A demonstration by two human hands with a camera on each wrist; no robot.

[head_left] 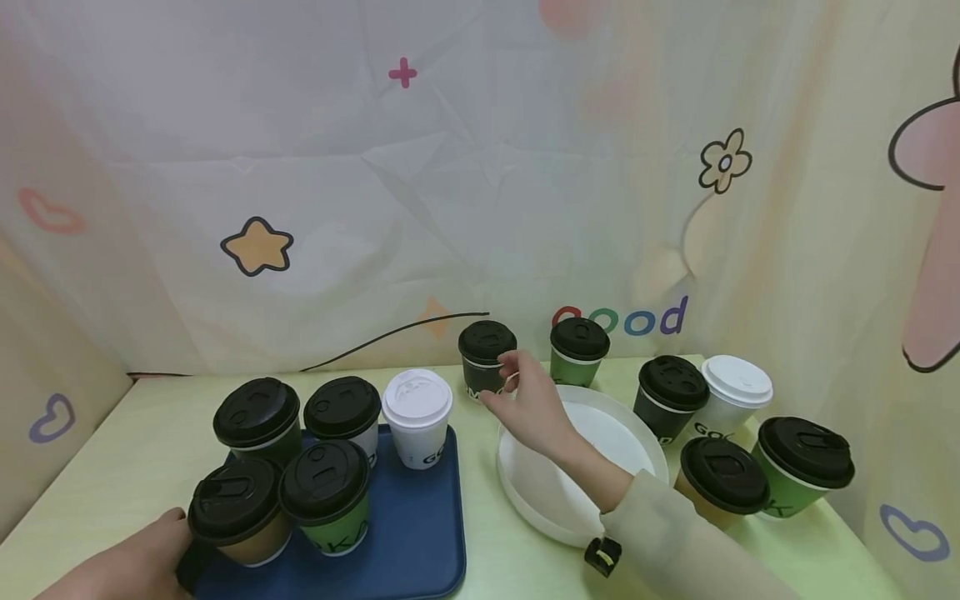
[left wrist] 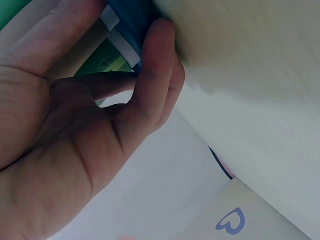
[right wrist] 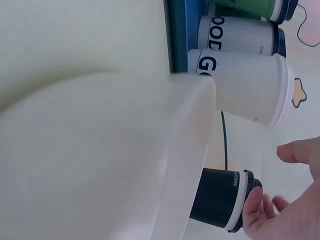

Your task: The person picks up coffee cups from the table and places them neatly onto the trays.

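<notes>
The right hand (head_left: pixel 532 408), thumb spread from loosely bent fingers and nothing in its grasp, hovers at the black-lidded dark cup (head_left: pixel 480 377), which stands on the worktop (head_left: pixel 483 575) beyond the round white plate (head_left: pixel 547 487); whether a fingertip touches it cannot be told. A glancing push high on the lid could tip that cup or knock it into the green cup (head_left: pixel 573 368) nearby. A low-riding sleeve (head_left: pixel 667 529) might drag the plate. The left hand (head_left: pixel 138 558) curls round the blue tray's (head_left: pixel 416 533) edge; a tug there could topple the close-set brown cup (head_left: pixel 258 537).
</notes>
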